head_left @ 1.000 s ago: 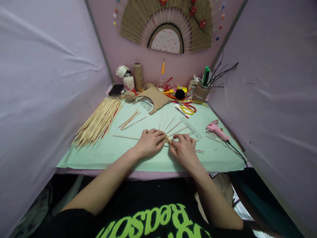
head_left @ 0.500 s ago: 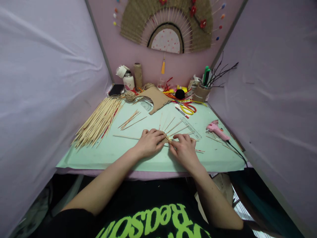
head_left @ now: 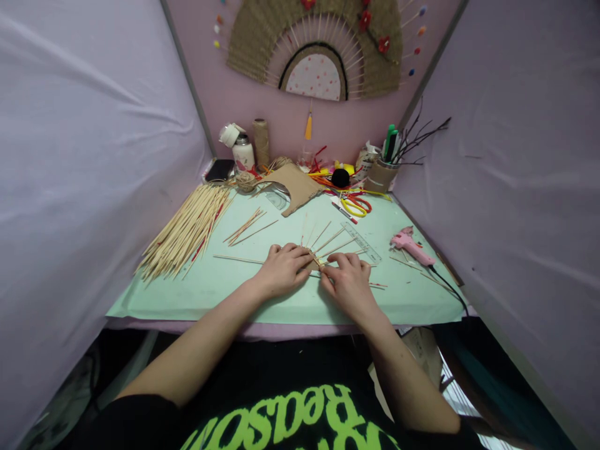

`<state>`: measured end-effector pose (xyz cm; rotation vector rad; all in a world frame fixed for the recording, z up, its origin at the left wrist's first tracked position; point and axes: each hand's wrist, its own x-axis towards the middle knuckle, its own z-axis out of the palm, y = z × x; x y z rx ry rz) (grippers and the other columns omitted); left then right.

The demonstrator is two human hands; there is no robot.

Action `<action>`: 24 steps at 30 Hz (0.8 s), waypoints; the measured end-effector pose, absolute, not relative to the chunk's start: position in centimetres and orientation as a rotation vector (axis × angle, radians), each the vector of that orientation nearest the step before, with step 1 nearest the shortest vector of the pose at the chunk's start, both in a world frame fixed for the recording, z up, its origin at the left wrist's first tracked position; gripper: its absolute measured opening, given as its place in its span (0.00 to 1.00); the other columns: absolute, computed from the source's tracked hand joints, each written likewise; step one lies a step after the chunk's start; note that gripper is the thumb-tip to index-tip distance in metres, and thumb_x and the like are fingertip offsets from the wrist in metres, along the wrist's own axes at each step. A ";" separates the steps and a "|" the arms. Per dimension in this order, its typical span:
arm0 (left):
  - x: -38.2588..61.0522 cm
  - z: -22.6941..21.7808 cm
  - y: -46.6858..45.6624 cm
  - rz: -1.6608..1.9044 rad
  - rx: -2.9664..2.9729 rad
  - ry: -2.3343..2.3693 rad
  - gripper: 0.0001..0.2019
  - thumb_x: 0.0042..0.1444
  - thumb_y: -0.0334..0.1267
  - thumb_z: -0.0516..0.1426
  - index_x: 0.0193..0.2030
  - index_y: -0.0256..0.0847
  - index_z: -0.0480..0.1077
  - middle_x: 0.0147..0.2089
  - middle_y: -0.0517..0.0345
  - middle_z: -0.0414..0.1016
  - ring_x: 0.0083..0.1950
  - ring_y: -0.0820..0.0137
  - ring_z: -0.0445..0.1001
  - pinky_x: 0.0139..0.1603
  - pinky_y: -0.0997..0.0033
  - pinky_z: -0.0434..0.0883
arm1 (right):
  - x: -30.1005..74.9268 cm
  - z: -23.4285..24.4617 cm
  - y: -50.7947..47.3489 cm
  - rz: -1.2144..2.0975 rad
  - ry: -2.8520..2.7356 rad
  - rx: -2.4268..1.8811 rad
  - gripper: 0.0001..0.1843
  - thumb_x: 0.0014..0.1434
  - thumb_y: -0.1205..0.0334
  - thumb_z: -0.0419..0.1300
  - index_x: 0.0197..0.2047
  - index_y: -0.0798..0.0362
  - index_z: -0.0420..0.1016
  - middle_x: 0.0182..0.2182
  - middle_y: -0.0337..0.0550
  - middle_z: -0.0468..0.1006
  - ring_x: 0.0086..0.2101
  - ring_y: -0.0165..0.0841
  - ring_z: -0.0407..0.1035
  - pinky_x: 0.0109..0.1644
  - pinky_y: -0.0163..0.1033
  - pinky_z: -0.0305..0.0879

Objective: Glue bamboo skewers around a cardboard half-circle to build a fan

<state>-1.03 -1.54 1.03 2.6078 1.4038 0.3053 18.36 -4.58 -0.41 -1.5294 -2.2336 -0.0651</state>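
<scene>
While the mint-green tabletop spreads beneath the small cardboard piece, the big bundle of bamboo skewers lies well to its left; the left hand rests palm down across its left part, fingers laid over it, though whether they grip or merely press I cannot tell; the right hand is at its right edge, thumb and forefinger drawn close, whatever they pinch too small to make out; the fanned skewers radiate from it, long axes running from forward to rightward, mostly nearer the right hand; the clear ruler slants beyond it, forward and right; the cardboard piece itself sits between both hands, mostly under the left.
</scene>
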 end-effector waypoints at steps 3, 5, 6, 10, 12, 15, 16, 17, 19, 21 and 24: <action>-1.0 1.1 -1.6 0.309 2.607 1.400 0.20 0.67 0.47 0.49 0.61 0.51 0.70 0.63 0.55 0.72 0.60 0.58 0.65 0.51 0.55 0.58 | 18.3 -0.4 -4.6 -0.065 -2.234 -1.530 0.11 0.63 0.61 0.58 0.35 0.48 0.83 0.48 0.47 0.78 0.49 0.41 0.59 0.49 0.48 0.47; -1.0 1.2 -1.6 0.311 2.603 1.399 0.19 0.67 0.46 0.49 0.61 0.51 0.70 0.63 0.55 0.72 0.60 0.58 0.65 0.51 0.56 0.58 | 18.3 -0.4 -4.6 -0.069 -2.236 -1.540 0.11 0.63 0.61 0.59 0.35 0.47 0.83 0.48 0.46 0.77 0.49 0.41 0.59 0.49 0.47 0.47; -1.0 1.3 -1.6 0.313 2.601 1.399 0.19 0.67 0.46 0.49 0.61 0.51 0.70 0.63 0.55 0.72 0.59 0.59 0.65 0.51 0.56 0.58 | 18.3 -0.4 -4.6 -0.071 -2.237 -1.543 0.10 0.63 0.61 0.59 0.36 0.47 0.83 0.48 0.46 0.77 0.49 0.41 0.59 0.49 0.47 0.47; -1.0 1.2 -1.6 0.319 2.603 1.404 0.19 0.67 0.46 0.49 0.60 0.50 0.71 0.63 0.55 0.72 0.60 0.59 0.65 0.51 0.56 0.58 | 18.4 -0.4 -4.6 -0.077 -2.240 -1.547 0.09 0.63 0.61 0.60 0.36 0.47 0.83 0.48 0.45 0.77 0.49 0.41 0.60 0.49 0.47 0.46; -1.0 1.2 -1.6 0.313 2.604 1.404 0.19 0.67 0.46 0.49 0.60 0.51 0.71 0.63 0.55 0.72 0.60 0.59 0.65 0.51 0.55 0.58 | 18.4 -0.5 -4.6 -0.083 -2.246 -1.553 0.10 0.63 0.60 0.59 0.36 0.46 0.83 0.48 0.45 0.77 0.49 0.41 0.59 0.49 0.47 0.46; -1.0 1.1 -1.5 0.304 2.605 1.400 0.19 0.67 0.47 0.49 0.61 0.51 0.70 0.62 0.55 0.72 0.60 0.58 0.65 0.51 0.55 0.58 | 18.4 -0.5 -4.5 -0.088 -2.248 -1.559 0.10 0.63 0.60 0.59 0.36 0.46 0.83 0.48 0.45 0.77 0.49 0.41 0.59 0.49 0.47 0.47; -1.0 1.1 -1.5 0.302 2.606 1.397 0.19 0.67 0.47 0.49 0.61 0.51 0.71 0.62 0.55 0.72 0.60 0.58 0.65 0.51 0.55 0.58 | 18.4 -0.5 -4.5 -0.088 -2.245 -1.557 0.10 0.63 0.60 0.59 0.36 0.46 0.83 0.48 0.45 0.77 0.49 0.41 0.59 0.49 0.47 0.47; -1.0 1.1 -1.5 0.304 2.606 1.398 0.19 0.67 0.47 0.49 0.61 0.51 0.71 0.62 0.55 0.72 0.60 0.58 0.65 0.51 0.55 0.58 | 18.4 -0.5 -4.5 -0.087 -2.244 -1.554 0.10 0.63 0.60 0.59 0.36 0.46 0.83 0.48 0.45 0.77 0.49 0.41 0.59 0.49 0.47 0.47; -1.0 1.1 -1.5 0.309 2.605 1.397 0.19 0.67 0.47 0.49 0.61 0.51 0.71 0.62 0.55 0.72 0.60 0.58 0.65 0.51 0.55 0.58 | 18.4 -0.5 -4.5 -0.087 -2.244 -1.549 0.10 0.63 0.60 0.60 0.36 0.46 0.84 0.48 0.45 0.77 0.49 0.41 0.59 0.49 0.47 0.47; -1.0 1.1 -1.5 0.314 2.606 1.400 0.19 0.67 0.47 0.49 0.61 0.51 0.70 0.62 0.55 0.72 0.60 0.58 0.65 0.51 0.55 0.58 | 18.4 -0.5 -4.5 -0.084 -2.247 -1.551 0.10 0.63 0.60 0.59 0.36 0.46 0.84 0.48 0.45 0.77 0.49 0.41 0.59 0.49 0.47 0.47; -1.0 1.1 -1.6 0.310 2.607 1.402 0.19 0.67 0.46 0.49 0.61 0.51 0.70 0.62 0.55 0.72 0.60 0.58 0.65 0.51 0.56 0.58 | 18.4 -0.5 -4.5 -0.077 -2.246 -1.556 0.10 0.63 0.61 0.59 0.36 0.47 0.84 0.48 0.46 0.77 0.49 0.41 0.59 0.50 0.48 0.48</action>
